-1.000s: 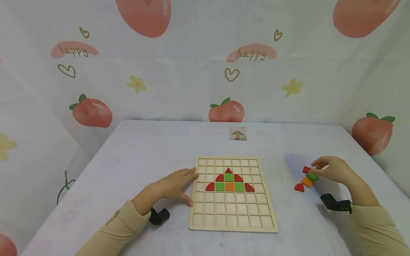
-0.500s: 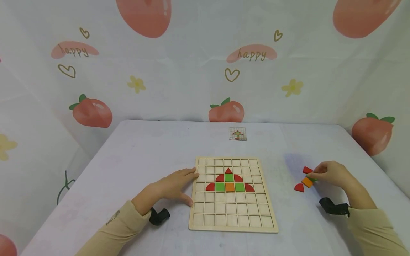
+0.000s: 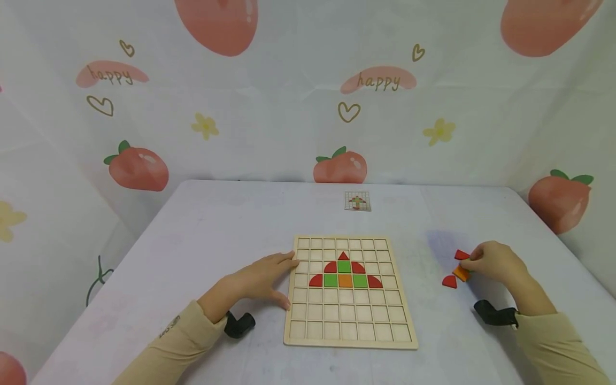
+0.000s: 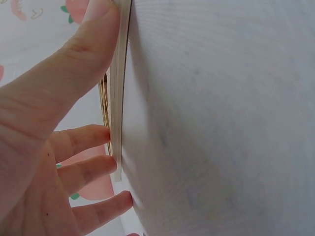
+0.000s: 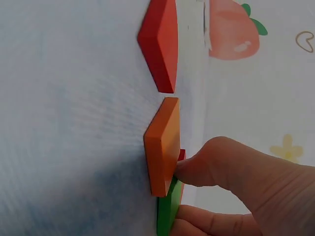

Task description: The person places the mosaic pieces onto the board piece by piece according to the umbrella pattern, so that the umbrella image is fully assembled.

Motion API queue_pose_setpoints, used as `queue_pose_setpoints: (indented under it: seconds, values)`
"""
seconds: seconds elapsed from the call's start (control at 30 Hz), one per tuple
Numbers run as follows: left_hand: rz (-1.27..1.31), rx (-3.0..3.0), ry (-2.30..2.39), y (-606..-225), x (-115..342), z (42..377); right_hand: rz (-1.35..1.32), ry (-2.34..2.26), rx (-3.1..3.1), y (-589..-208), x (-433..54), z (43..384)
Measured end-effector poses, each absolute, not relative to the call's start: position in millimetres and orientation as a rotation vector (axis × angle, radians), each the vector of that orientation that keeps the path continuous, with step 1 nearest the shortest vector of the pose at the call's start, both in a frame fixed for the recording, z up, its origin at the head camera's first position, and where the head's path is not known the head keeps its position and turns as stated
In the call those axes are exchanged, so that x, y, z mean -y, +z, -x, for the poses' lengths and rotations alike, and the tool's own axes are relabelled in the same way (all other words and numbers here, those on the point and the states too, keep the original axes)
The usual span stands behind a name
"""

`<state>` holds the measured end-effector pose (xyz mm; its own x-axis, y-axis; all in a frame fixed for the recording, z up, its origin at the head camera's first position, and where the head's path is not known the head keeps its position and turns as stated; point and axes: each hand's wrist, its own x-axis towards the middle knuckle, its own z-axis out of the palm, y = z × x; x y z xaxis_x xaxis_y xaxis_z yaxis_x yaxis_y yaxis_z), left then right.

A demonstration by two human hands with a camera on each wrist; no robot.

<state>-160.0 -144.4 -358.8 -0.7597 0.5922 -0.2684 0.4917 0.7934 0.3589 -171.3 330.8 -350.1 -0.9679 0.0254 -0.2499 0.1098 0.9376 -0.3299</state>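
Note:
My left hand (image 3: 260, 278) rests along the left edge of a wooden grid board (image 3: 315, 313), thumb and fingers spread and touching its side. Close up in the left wrist view, the fingertips (image 4: 110, 162) meet the board's edge. At the right, my right hand (image 3: 498, 262) pinches a green block (image 5: 169, 211) between thumb and fingers, low over the table; the head view mostly hides it. An orange square block (image 3: 461, 274) lies right beside it. One red block (image 3: 450, 282) sits nearer me, another red block (image 3: 462, 255) farther back.
On the board, red, green and orange blocks form a stepped shape topped by a red triangle (image 3: 343, 256). Behind it lies a small pattern card (image 3: 357, 201). A printed cloth backdrop (image 3: 269, 107) rises behind the table. Black wrist mounts (image 3: 239, 325) sit below both hands.
My right hand has come down and slightly left onto the green block, which showed earlier and is now largely covered in the head view. My left hand and the board have stayed put.

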Motion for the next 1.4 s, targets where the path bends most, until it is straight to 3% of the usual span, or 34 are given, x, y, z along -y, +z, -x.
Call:
queue_pose_setpoints:
  seconds: [0.37,1.4]
  values:
    - [-0.815,-2.608,0.378,-357,144,160,-0.029,-0.531,-2.923,-340,-323,165]
    - [-0.820,-2.604,0.394,-357,144,160,0.564,-0.755,-2.950,-335,-195,147]
